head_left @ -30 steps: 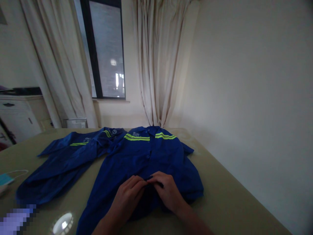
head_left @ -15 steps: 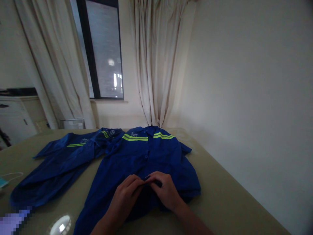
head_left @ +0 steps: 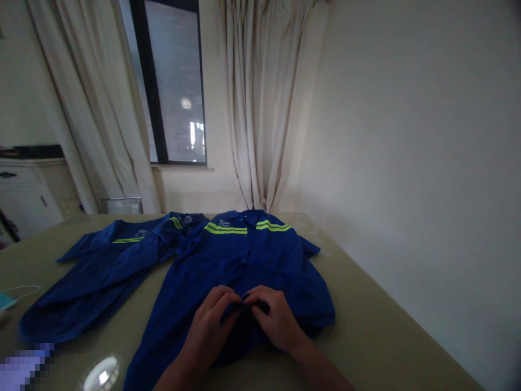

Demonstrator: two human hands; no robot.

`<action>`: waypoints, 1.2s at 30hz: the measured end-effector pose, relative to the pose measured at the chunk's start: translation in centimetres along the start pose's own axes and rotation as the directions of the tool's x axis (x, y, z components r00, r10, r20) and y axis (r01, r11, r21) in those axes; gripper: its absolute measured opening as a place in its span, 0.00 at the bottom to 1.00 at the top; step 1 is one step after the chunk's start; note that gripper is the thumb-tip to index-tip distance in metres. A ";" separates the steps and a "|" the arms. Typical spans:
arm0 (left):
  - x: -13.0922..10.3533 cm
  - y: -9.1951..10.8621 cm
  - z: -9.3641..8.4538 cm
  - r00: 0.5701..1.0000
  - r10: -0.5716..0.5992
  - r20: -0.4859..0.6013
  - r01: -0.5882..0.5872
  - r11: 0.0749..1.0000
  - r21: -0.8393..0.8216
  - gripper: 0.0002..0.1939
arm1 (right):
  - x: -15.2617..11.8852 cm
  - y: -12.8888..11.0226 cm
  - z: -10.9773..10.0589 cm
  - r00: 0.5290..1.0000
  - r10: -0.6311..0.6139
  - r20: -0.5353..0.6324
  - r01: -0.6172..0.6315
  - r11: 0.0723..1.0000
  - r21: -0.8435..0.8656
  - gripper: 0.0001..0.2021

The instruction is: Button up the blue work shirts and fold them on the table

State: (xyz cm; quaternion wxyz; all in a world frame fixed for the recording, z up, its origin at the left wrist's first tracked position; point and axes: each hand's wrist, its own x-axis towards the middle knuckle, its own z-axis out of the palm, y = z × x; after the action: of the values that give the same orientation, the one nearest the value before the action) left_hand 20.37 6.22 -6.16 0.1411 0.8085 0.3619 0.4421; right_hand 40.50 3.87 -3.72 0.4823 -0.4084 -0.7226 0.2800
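Note:
A dark blue work shirt [head_left: 215, 266] with yellow-green reflective stripes lies spread front side up before me, its collar at the far end. Over the lower part of its button front, my left hand [head_left: 214, 315] pinches the fabric between thumb and fingers. My right hand [head_left: 272, 312] pinches the same spot from the other side, and the fingertips of both hands nearly meet. Whether a button sits between the fingers is hidden. Higher up the front, one button [head_left: 244, 260] shows.
A second blue shirt [head_left: 101, 277] with matching stripes lies on the table [head_left: 366, 326] to the left, touching the first. At the left edge are a light blue face mask [head_left: 7, 300] and a pixelated purple patch. A wall [head_left: 407, 163] runs along the right.
My left fingers have shifted slightly and opened a small gap above the thumb at the pinched fabric. My right hand stays almost in place. The shirts lie as before.

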 end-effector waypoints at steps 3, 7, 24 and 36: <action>0.3 0.3 -0.2 0.990 -0.136 0.024 0.137 0.990 -0.042 0.18 | -0.1 -0.4 -0.1 1.000 -0.017 0.016 0.017 1.000 -0.011 0.13; 0.7 0.5 -0.4 0.964 -0.240 0.116 0.252 0.962 -0.103 0.14 | -0.4 -0.3 0.1 0.999 0.037 0.006 -0.037 0.997 -0.062 0.10; 1.5 0.7 -0.6 0.860 -0.382 0.337 0.484 0.821 -0.304 0.11 | 0.3 1.0 0.4 0.990 0.106 -0.098 -0.095 0.989 0.112 0.03; 1.2 -0.7 -0.5 0.832 -0.352 0.429 0.506 0.798 -0.327 0.13 | 0.2 -0.1 0.2 0.998 0.055 -0.040 -0.054 0.998 0.028 0.02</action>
State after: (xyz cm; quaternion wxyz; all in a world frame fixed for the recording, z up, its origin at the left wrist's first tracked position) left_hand 20.07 7.55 -5.54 0.4741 0.7168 0.4017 0.3163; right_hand 40.22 4.03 -3.65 0.4948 -0.4271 -0.6973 0.2943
